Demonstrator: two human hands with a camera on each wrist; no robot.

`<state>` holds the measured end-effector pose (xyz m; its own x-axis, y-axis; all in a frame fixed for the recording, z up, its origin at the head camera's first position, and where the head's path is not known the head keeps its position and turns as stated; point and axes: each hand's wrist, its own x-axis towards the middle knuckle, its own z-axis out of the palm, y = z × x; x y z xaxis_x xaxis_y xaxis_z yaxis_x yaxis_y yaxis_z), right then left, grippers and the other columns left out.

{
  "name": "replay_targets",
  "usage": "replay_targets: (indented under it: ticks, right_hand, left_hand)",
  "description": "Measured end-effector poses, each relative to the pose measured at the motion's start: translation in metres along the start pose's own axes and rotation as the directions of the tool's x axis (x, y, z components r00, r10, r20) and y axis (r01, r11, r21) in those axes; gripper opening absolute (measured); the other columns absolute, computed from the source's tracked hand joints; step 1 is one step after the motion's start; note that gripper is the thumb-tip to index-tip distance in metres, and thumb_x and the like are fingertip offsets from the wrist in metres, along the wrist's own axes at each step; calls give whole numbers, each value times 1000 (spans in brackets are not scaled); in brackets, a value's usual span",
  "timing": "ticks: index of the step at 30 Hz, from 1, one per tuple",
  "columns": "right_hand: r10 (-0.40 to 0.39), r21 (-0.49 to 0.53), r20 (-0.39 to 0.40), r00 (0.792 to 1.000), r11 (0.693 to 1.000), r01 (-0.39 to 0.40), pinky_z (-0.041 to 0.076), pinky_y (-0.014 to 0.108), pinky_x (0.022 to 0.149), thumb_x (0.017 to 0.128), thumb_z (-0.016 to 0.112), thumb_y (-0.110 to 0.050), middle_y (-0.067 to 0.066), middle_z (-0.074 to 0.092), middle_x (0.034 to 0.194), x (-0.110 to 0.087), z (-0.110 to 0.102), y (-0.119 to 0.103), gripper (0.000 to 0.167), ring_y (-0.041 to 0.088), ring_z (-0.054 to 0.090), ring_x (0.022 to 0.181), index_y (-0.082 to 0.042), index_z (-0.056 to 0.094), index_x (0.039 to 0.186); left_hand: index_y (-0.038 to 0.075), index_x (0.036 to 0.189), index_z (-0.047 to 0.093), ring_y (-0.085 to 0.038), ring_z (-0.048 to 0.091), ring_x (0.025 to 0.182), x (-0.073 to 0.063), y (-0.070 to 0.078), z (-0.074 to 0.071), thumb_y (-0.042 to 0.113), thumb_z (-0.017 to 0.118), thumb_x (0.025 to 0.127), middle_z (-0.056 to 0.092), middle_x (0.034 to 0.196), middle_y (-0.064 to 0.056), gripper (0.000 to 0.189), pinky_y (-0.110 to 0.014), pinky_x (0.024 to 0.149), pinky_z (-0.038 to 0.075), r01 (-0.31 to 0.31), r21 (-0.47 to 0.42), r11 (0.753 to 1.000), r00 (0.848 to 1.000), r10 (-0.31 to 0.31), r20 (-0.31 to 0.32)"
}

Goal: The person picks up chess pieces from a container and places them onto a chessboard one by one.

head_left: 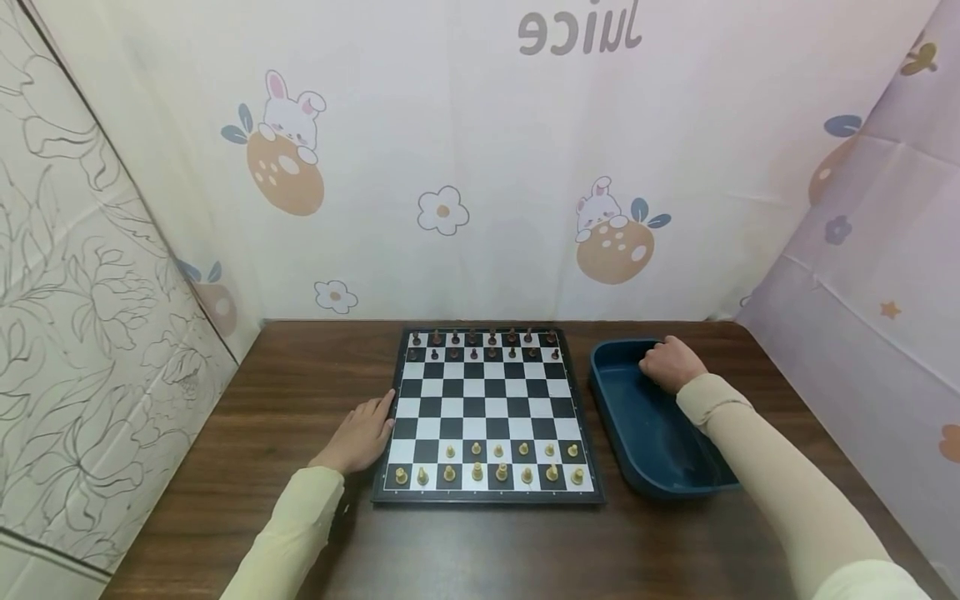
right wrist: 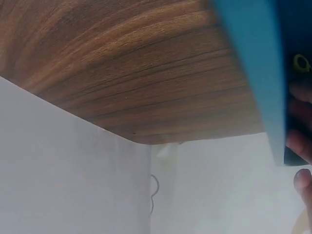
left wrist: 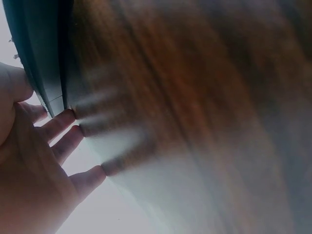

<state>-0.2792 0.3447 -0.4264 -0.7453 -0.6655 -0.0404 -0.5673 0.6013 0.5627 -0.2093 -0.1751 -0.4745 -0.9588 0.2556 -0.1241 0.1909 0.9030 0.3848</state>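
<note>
A black-and-white chessboard (head_left: 474,408) lies on the table. My left hand (head_left: 358,435) rests at its left side, the extended fingers (left wrist: 66,141) touching the dark board edge. To the board's right, my right hand (head_left: 672,364) reaches over the far end of a dark blue tray (head_left: 637,454), knuckles up. Inside the tray, a small yellow chess piece (right wrist: 302,63) lies just beyond the fingers (right wrist: 298,146), and the thumb (right wrist: 302,179) stands apart from them. Pale yellow pieces (head_left: 477,471) stand in two rows on the board's near side, dark pieces (head_left: 472,337) on its far side.
The brown wooden table (head_left: 322,367) ends at the back against a cloth (head_left: 510,250) printed with rabbits and flowers. Patterned panels (head_left: 90,275) rise on the left, more printed cloth (head_left: 862,333) on the right.
</note>
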Motion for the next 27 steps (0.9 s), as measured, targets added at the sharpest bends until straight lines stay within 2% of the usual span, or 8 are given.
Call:
replay_targets:
  ticks: [12, 17, 21, 27]
  right_hand:
    - [23, 109, -8, 1000, 994, -22, 44, 38, 52, 70, 80, -2, 2, 52, 55, -3, 7, 4, 25, 19, 50, 52, -12, 59, 62]
    - [47, 147, -21, 999, 988, -44, 41, 37, 50, 71, 78, -1, 2, 47, 54, -7, -1, 3, 29, 18, 46, 50, -13, 55, 60]
    - [57, 165, -11, 998, 985, -55, 39, 35, 48, 71, 81, -5, 2, 49, 56, -9, -6, 5, 28, 18, 46, 51, -13, 56, 61]
    - [28, 191, -50, 998, 981, -18, 41, 35, 49, 67, 86, -13, 0, 51, 56, -9, -18, 2, 27, 17, 50, 52, -14, 59, 62]
  left_hand:
    - [0, 150, 24, -40, 36, 132, 0, 1, -1, 21, 40, 101, 40, 143, -23, 55, -55, 110, 24, -4, -1, 1000, 1000, 4, 1]
    - [0, 150, 23, -39, 36, 132, -1, 2, -1, 22, 40, 101, 39, 143, -23, 56, -55, 110, 25, -9, 4, 1000, 1000, 9, -1]
    - [-1, 149, 23, -41, 36, 131, -2, 1, -2, 20, 39, 102, 40, 141, -25, 55, -56, 110, 25, -37, 6, 999, 999, 37, -15]
    - [-2, 149, 22, -41, 34, 132, -2, 1, -3, 19, 37, 102, 39, 142, -25, 54, -56, 110, 24, -42, 14, 999, 999, 42, -10]
